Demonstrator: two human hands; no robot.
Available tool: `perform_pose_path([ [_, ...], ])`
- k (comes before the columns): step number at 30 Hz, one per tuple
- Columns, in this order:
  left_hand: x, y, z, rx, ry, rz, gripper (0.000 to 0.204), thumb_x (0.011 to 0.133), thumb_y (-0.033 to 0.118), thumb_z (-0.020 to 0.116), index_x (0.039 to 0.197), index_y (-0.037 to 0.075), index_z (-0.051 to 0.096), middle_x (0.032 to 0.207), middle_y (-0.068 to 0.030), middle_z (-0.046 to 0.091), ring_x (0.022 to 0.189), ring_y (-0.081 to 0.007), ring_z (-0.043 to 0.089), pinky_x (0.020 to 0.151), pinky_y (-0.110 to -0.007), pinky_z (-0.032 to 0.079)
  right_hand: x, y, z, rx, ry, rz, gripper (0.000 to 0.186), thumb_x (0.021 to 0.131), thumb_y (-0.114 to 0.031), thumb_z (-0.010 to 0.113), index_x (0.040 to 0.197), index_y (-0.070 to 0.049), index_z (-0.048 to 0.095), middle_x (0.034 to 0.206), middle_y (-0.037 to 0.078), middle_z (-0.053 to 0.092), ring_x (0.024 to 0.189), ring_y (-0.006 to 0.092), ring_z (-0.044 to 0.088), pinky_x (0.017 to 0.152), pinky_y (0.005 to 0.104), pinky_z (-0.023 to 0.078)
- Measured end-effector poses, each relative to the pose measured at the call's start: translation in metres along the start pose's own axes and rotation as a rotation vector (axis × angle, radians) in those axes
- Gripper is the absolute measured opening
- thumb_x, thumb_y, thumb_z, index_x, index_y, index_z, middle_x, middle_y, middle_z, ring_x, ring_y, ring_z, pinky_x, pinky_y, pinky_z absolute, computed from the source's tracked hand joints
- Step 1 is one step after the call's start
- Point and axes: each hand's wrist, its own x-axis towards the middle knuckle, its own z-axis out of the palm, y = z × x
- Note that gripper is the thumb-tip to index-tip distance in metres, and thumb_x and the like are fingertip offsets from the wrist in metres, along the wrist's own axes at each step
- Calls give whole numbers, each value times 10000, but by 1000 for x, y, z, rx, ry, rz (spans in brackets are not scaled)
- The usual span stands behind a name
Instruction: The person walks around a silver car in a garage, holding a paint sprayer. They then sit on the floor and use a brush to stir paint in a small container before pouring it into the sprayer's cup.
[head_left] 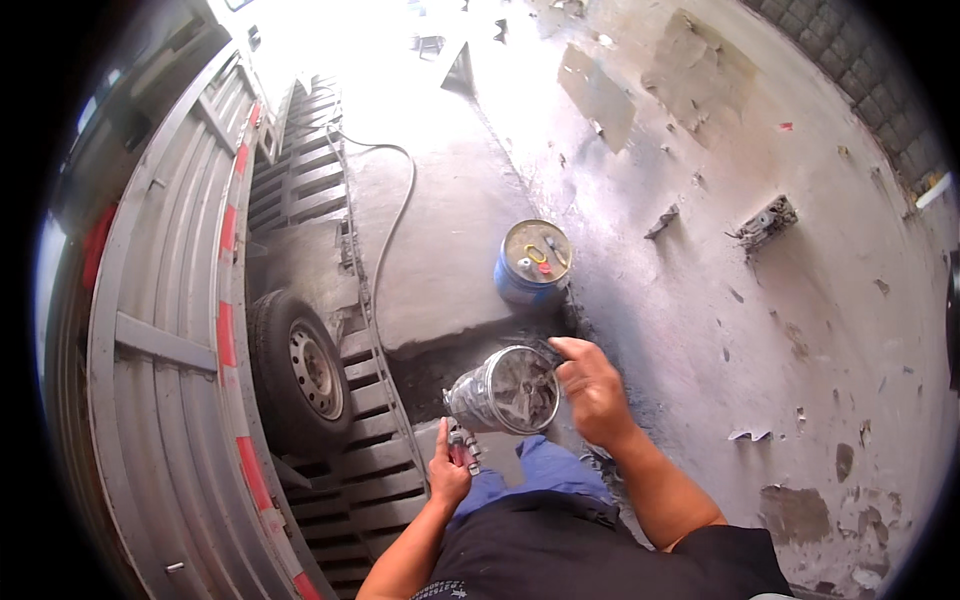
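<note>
A spray gun point(466, 447) with metal fittings is gripped in my left hand point(450, 474), its index finger stretched upward along it. Above the grip, a large metal paint cup point(478, 398) with a round rim tilts toward me. Grey smears and streaks cover the cup's round top. My right hand point(592, 392) is beside the cup's right edge, its index finger pointing left and the other fingers curled in. Whether those fingers hold anything small is hidden.
A blue paint bucket point(527, 288) stands ahead, small tools and a yellow ring on its lid. At left is a truck's metal side point(165, 345) with a wheel point(300, 370) over a slatted floor grate point(370, 445). A grey hose point(408, 190) runs along it. A stained wall point(690, 330) rises at right.
</note>
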Motion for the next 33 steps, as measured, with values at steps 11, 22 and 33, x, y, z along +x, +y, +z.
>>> perform_pose_path([
  [11,19,50,89,242,144,-1,839,805,148,678,1506,160,218,655,-62,530,576,-251,551,585,-394,464,27,73,-42,-213,-151,205,887,865,-608,552,1441,15,296,1398,287,345,1293,416,352,1089,467,281],
  [22,46,72,127,315,21,-53,735,863,139,607,1478,182,206,596,-113,579,544,-349,601,539,-460,467,60,112,-68,-239,42,-145,706,842,-488,642,1289,38,493,1139,274,496,994,394,512,868,468,421],
  [33,64,46,107,-4,-461,-250,691,772,64,559,1435,61,362,885,-50,575,769,-117,504,756,-252,450,72,88,-52,-457,-235,-303,644,732,-420,733,1277,-132,545,1251,234,462,1124,399,473,902,491,412],
])
